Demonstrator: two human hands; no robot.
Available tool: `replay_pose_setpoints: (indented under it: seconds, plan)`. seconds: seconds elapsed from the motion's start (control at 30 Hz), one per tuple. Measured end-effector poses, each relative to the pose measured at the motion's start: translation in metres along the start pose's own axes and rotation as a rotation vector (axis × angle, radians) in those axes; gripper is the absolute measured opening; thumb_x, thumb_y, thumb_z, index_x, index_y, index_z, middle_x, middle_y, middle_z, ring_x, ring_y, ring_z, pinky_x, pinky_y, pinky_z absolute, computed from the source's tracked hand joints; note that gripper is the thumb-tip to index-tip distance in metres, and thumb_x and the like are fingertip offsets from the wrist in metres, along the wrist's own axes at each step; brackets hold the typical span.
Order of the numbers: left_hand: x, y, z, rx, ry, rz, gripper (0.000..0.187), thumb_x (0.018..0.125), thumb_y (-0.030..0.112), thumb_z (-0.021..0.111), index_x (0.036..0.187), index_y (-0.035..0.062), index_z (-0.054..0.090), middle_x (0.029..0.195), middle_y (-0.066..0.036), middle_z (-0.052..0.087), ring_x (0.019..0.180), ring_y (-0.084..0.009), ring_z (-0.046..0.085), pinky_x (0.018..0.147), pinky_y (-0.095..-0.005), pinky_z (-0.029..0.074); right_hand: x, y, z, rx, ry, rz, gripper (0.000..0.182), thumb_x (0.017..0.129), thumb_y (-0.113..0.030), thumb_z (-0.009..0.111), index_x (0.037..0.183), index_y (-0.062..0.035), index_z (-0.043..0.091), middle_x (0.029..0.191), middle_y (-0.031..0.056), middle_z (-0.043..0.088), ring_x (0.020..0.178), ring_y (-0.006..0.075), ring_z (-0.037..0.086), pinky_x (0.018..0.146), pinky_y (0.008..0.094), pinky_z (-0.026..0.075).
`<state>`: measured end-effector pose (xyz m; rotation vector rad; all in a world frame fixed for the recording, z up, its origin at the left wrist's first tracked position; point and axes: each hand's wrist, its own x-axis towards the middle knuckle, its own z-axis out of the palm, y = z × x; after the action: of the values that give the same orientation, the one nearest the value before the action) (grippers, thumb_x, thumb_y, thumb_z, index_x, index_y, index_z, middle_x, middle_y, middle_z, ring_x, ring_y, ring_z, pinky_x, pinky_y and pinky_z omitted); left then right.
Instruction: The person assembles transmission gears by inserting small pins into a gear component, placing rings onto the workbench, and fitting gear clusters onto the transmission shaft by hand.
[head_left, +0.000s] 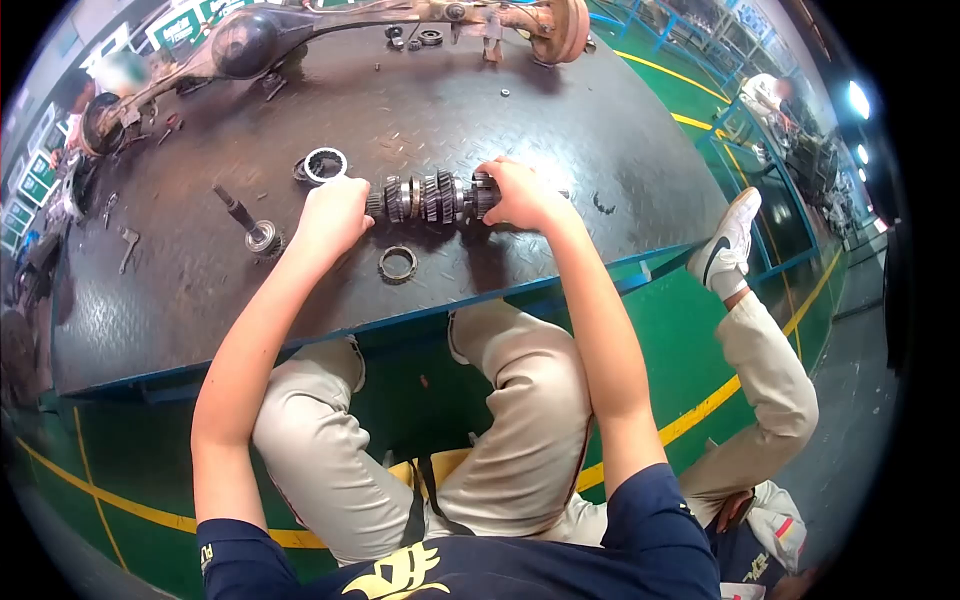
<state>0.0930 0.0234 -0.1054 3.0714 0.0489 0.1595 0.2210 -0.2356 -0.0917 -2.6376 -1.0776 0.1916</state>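
A metal gear shaft (pixel 440 197) with several toothed gears lies lengthwise on the dark metal tabletop, between my hands. My left hand (pixel 338 215) is closed around its left end. My right hand (pixel 522 196) curves over a gear near the right end, thumb on the near side and fingers on the far side. A toothed ring (pixel 398 264) lies flat just in front of the shaft. Behind my left hand is a pale ring (pixel 325 164) with inner teeth, beside a darker ring partly hidden by it.
A smaller shaft with a gear (pixel 262 237) is at the left. A rusty axle housing (pixel 250 42) spans the table's far side. A small curved dark piece (pixel 603 204) lies to the right. Another person's raised leg and shoe (pixel 735 240) are near the right table edge.
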Motion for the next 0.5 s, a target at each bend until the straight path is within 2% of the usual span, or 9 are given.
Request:
replay_pose_setpoints:
  seconds: [0.27,0.37,0.5]
  plan:
    - [-0.0047,-0.0001,0.0009,-0.045,0.036,0.013,0.032,0.076,0.021,0.080,0.095,0.0008,0.064,0.088,-0.020,0.068,0.092,-0.0361,0.068,0.080,-0.0459,0.054,0.0022,0.0021,-0.0024,-0.012,-0.036,-0.020,0.073,0.061,-0.015,0.086,0.128,-0.0046,0.060,0.121,0.0173,0.061,0.118,0.0352,0.056,0.103,0.0409,0.045]
    - [-0.0038,0.0014,0.0013,-0.015,0.040,0.002,0.033,0.076,0.021,0.080,0.097,0.0003,0.063,0.089,-0.021,0.068,0.090,-0.0362,0.068,0.079,-0.0449,0.055,0.0025,0.0051,0.0000,-0.037,-0.017,-0.031,0.066,0.064,-0.018,0.085,0.125,-0.0073,0.061,0.121,0.0136,0.062,0.120,0.0334,0.057,0.104,0.0436,0.043]
    - [-0.0058,-0.0002,0.0084,-0.024,0.041,-0.002,0.043,0.076,0.020,0.080,0.107,0.0017,0.059,0.091,-0.020,0.068,0.089,-0.0361,0.068,0.077,-0.0447,0.055,0.0008,-0.0015,-0.0024,-0.063,-0.026,-0.005,0.067,0.065,-0.018,0.086,0.126,-0.0073,0.060,0.121,0.0133,0.062,0.120,0.0329,0.057,0.104,0.0435,0.043]
